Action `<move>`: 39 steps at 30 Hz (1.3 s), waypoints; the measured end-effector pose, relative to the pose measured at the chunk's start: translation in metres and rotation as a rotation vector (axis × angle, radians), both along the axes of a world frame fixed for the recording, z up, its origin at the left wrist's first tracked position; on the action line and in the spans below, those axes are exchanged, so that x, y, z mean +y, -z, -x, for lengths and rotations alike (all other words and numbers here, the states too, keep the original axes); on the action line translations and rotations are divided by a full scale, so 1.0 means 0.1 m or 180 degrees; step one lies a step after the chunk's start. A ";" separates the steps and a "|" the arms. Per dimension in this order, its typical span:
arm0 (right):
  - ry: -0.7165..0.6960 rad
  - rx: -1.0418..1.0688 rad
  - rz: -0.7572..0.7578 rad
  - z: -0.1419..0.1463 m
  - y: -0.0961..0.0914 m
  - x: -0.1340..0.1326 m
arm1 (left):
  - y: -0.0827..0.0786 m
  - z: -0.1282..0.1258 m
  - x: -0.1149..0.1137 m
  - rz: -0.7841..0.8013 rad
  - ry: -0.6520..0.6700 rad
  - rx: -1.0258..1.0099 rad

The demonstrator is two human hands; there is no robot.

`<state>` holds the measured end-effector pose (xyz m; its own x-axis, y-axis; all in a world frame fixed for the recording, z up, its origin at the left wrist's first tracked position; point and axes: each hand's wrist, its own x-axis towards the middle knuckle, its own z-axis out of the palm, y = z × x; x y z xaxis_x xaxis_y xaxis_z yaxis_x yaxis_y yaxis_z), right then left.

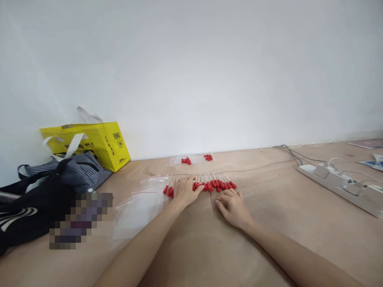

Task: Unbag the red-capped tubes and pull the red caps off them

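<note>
A pale plywood table point(299, 239) runs up to a plain white wall point(209, 71), which fills the upper half of the view. Near the table's far edge, at its middle, a row of red-tipped sticks point(218, 184) lies side by side. They have thin pale stems and rounded, glossy red ends pointing toward the person.

The left hand point(184, 191) lies flat and open on the left part of that row, palm down, covering several sticks. The right hand point(233, 207) rests on the bare wood just beside the row's near side, fingers curled under. Whether it pinches anything cannot be told.

Limp, clear zip bags point(137, 207) with thin red seal lines spread out left of the left hand, and their outlines are faint against the wood. Two small packets point(196, 159) with red ends inside sit by the wall.

At the far left edge stand a stiff yellow shopping bag point(101, 141) and a soft striped bag point(77, 171). A black bag point(26, 207) is cut off by the frame, with a blurred patch beside it.

Along the right edge lie a white power strip point(344, 185), grey cables point(291, 153) and some cropped printed sheets point(368, 143).
</note>
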<state>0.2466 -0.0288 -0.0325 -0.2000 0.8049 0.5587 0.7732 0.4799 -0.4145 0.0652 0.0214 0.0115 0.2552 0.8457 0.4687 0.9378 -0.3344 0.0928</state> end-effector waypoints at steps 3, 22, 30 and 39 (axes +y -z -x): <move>0.0057 0.0130 -0.0038 0.00 0.02 0.03 | 0.05 -0.02 0.06 0.0003 -0.0048 -0.0030; 0.0717 -0.0203 -0.0472 0.07 0.02 0.49 | 0.25 0.74 -0.56 -0.0849 0.0606 -0.0727; -0.0175 0.0034 -0.0738 0.05 -0.02 0.10 | 0.27 0.72 -0.69 -0.0721 0.0978 -0.0647; -0.0668 -0.0543 -0.1011 0.36 0.03 0.02 | 0.26 0.53 -0.66 -0.0501 0.1295 -0.0337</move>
<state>0.2108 -0.0268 -0.0351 -0.4526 0.5296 0.7174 0.6897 0.7178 -0.0949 0.0124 -0.0443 -0.0143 0.4959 0.6027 0.6251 0.7151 -0.6919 0.0998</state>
